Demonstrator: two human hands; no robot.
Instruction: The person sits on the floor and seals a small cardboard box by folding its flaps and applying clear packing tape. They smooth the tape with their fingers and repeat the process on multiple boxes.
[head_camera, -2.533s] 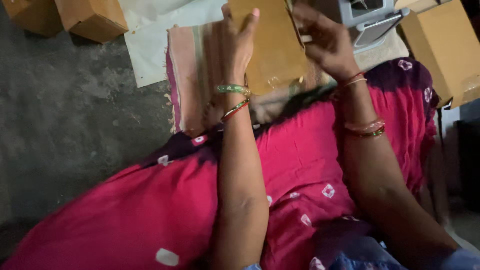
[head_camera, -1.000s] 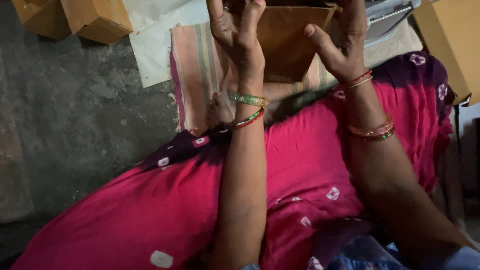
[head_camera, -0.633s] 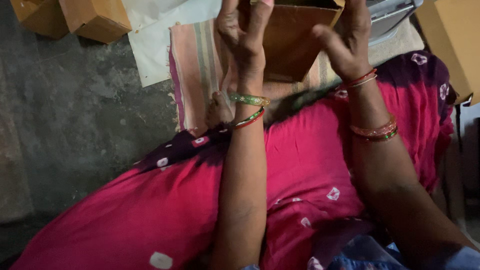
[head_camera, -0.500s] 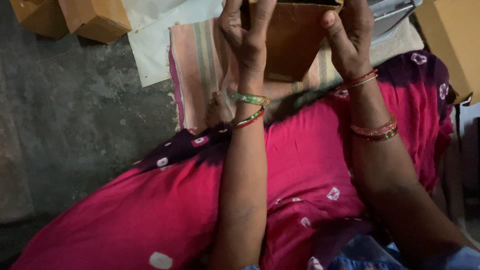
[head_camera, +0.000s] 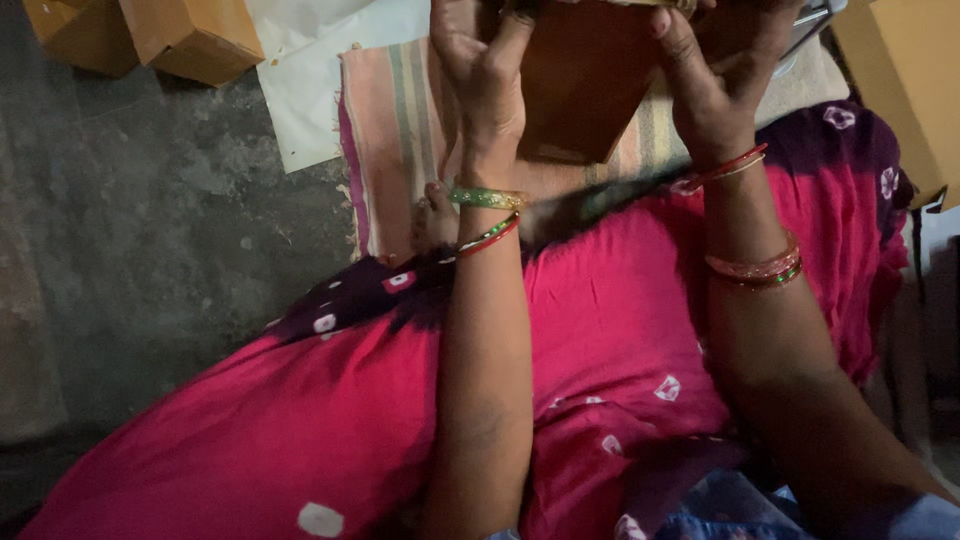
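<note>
Holding a brown cardboard box (head_camera: 590, 85) above our lap at the frame's top edge, we clasp its sides: left hand (head_camera: 487, 75) and right hand (head_camera: 715, 85) each closed on a wall. We judge the folding step underway; next calls for firm thumb pressure along a crease. A striped cloth (head_camera: 395, 130) lies beneath.

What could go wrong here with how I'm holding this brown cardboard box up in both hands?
The cardboard box is held up at its sides by the left hand and right hand, so it might slip and drop onto the striped mat. A squeeze could also dent its thin walls. Its top is out of view.
</note>
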